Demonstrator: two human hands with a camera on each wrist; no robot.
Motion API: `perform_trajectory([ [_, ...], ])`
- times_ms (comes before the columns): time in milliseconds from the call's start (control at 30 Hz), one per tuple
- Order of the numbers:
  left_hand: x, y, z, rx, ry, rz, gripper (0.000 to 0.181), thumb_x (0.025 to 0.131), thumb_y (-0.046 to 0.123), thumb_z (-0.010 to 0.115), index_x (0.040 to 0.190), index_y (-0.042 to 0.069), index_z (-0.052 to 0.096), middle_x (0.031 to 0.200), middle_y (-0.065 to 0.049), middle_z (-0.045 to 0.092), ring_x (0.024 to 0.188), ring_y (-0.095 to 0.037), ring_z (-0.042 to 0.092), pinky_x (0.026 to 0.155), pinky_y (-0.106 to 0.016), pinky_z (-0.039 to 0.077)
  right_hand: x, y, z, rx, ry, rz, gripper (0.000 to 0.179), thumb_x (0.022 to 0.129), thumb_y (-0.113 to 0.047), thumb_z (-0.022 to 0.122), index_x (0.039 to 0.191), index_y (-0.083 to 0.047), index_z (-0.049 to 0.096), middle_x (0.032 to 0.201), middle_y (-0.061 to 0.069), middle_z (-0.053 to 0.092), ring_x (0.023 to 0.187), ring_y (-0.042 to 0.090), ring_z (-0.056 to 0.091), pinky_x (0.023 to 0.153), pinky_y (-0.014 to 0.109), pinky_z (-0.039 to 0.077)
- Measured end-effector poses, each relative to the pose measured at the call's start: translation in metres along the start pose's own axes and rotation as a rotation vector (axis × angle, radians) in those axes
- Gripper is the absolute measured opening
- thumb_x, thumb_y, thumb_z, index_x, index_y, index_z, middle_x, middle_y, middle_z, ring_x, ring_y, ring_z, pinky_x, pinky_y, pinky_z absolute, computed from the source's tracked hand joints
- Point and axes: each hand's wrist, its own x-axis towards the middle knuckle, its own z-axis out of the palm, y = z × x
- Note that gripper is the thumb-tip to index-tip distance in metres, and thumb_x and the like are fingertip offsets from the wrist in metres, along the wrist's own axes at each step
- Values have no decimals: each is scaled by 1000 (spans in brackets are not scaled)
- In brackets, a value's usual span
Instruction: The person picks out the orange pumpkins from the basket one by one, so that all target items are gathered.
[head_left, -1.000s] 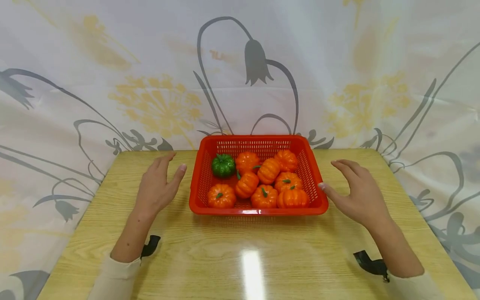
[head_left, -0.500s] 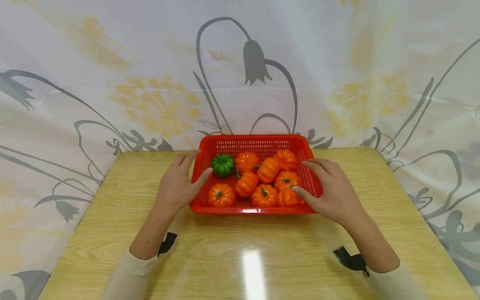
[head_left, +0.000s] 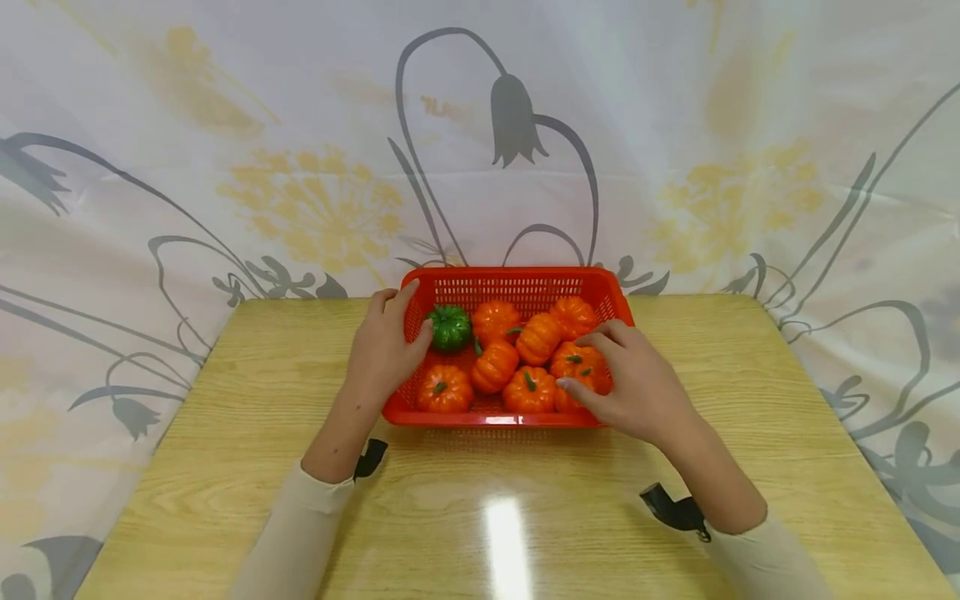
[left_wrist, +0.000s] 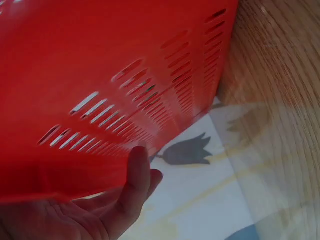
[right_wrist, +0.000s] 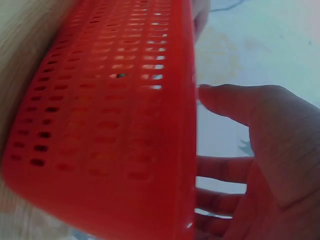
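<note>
A red plastic basket (head_left: 517, 420) with slotted walls holds one green pumpkin (head_left: 451, 329) and several small orange pumpkins (head_left: 495, 367). My left hand (head_left: 384, 346) is over the basket's left side, its thumb tip beside the green pumpkin and its fingers at the back left rim. Over the right side, my right hand (head_left: 637, 385) has thumb and fingers spread above the orange pumpkins there, partly hiding them. Both wrist views show the basket's outer wall (left_wrist: 90, 55) close up. In the right wrist view, the thumb and fingers of the right hand (right_wrist: 280, 145) reach past the rim.
The basket stands on a light wood-grain table (head_left: 420, 508), near its back edge. Behind it hangs a pale curtain (head_left: 300, 100) printed with grey and yellow flowers. A black strap piece (head_left: 675, 508) shows under each wrist.
Both hands have moved inward from either side of the basket to over its left and right sides. The basket and pumpkins have stayed in place.
</note>
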Motion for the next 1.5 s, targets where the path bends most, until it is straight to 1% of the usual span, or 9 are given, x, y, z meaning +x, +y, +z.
perform_trajectory([
  [267,6,-2,5,22,10,-64,63,98,8,57,160,3,44,145,-28,54,103,-50,68,90,-57,58,4,-10,-2,-90,-100,54,54,90,-39,82,125,1,71,111,15,63,94,31,61,75,50,57],
  [467,8,-5,7,10,1,-107,63,98,6,54,158,-5,42,145,-28,53,114,-50,65,98,-58,56,8,-12,-2,-108,-161,86,55,92,-40,79,125,4,70,115,20,66,97,36,65,81,55,58],
  [667,8,-7,8,2,11,-126,59,99,6,53,156,-6,45,146,-27,52,117,-49,64,101,-58,55,10,-14,-3,-98,-249,90,62,90,-43,80,129,3,68,117,19,68,96,34,67,83,54,58],
  [833,8,-5,10,-2,11,-132,59,99,6,53,156,-5,46,146,-26,53,116,-48,65,100,-58,55,9,-10,-5,-71,-267,84,62,90,-43,80,130,4,68,119,19,70,108,39,66,93,57,56],
  [967,8,-5,11,0,6,-133,59,99,6,54,156,-5,45,146,-26,53,116,-48,65,100,-58,56,10,-6,-8,-29,-290,92,59,89,-42,82,123,4,68,98,12,72,93,33,67,83,49,57],
  [1100,7,-4,10,0,1,-136,59,99,6,54,156,-5,45,146,-25,53,117,-48,65,101,-58,55,10,-3,-10,20,-294,111,46,88,-41,83,107,-2,67,80,0,66,73,20,60,68,38,51],
  [1267,7,-4,10,8,4,-135,58,99,6,55,156,-5,45,144,-25,53,117,-47,64,102,-57,55,10,-2,-14,61,-264,123,47,88,-41,83,108,-2,68,78,2,62,71,19,55,65,36,47],
  [1367,7,-4,10,3,6,-136,58,100,6,55,155,-5,46,143,-25,54,117,-46,64,102,-56,55,10,1,-15,74,-211,124,52,87,-40,84,114,1,68,86,7,66,78,24,59,70,41,49],
  [1500,7,-5,10,-1,10,-128,57,100,6,54,155,-7,46,143,-25,54,117,-45,65,102,-56,55,10,5,-16,83,-151,133,58,87,-41,85,123,1,68,111,16,74,99,34,67,90,52,55],
])
